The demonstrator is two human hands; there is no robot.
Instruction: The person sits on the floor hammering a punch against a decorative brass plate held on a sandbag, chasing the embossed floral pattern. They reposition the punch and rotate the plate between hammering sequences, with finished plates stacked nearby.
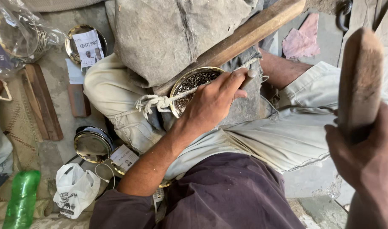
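My left hand (215, 99) rests on a round brass plate (189, 82) with engraved patterning, and its fingers grip a thin metal punch (250, 76) against the plate's edge. The plate lies on my lap against a grey stone block (173, 38), with a long wooden beam (249, 34) slanting over it. A knotted white cord (153, 101) crosses the plate. My right hand (367, 157) is raised at the right edge, closed around a thick wooden mallet (360, 80) held upright.
On the floor to the left lie a shiny brass dish (92, 145), a brass dish with a paper label (84, 44), a bagged stack of dishes (18, 36), wooden slats (41, 101), a green plastic bottle (21, 199) and a white plastic bag (75, 191).
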